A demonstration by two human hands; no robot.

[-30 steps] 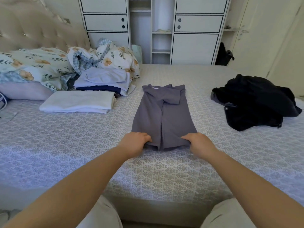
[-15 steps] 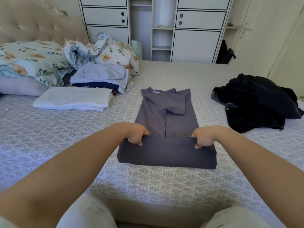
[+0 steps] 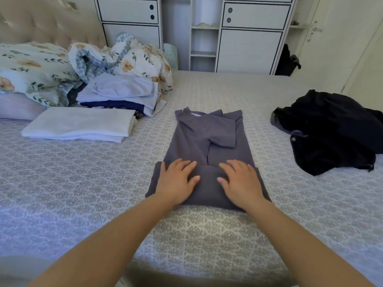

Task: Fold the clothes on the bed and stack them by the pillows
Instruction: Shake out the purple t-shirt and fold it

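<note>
The grey shirt (image 3: 207, 154) lies in the middle of the bed (image 3: 83, 193), its long axis running straight away from the person toward the wardrobe (image 3: 248, 38). Its near end is turned up over itself into a band, and both hands lie flat on that band: the left hand (image 3: 177, 181) on the band's left half, the right hand (image 3: 241, 181) on its right half, fingers spread and straight, pressing down and gripping nothing. The unfolded length of the shirt lies just beyond the fingertips, so the next fold likely goes straight forward. The folded stack (image 3: 116, 96) sits by the pillows (image 3: 31, 69), beyond and left of the shirt, nearer the left hand. A black garment (image 3: 331, 129) lies well to the shirt's right, unfolded.
</note>
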